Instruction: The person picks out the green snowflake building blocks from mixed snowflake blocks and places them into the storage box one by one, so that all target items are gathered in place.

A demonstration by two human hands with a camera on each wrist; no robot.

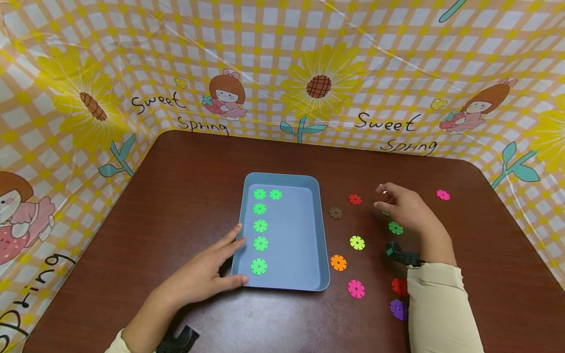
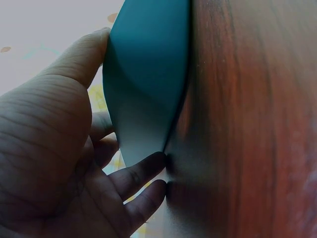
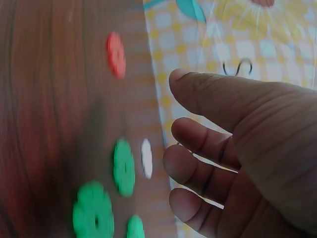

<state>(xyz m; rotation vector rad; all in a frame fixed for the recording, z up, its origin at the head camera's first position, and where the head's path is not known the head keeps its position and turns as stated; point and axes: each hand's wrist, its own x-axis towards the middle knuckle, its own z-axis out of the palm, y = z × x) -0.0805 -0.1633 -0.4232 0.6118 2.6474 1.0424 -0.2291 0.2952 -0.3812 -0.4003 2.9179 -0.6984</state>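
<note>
Blue tray touched by left hand; right hand hovers half-curled.

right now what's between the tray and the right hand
In the head view, a brown disc and a red disc lie between the tray and the right hand, the brown one nearer the tray.

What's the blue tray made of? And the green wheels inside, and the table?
Tray: probably plastic, smooth, satiny; rounded corners look moulded.
Green wheels: likely plastic, bright; evenly coloured and notched.
Table: wood or imitation, slightly shiny; grain streaks and a pale reflection show.
</note>
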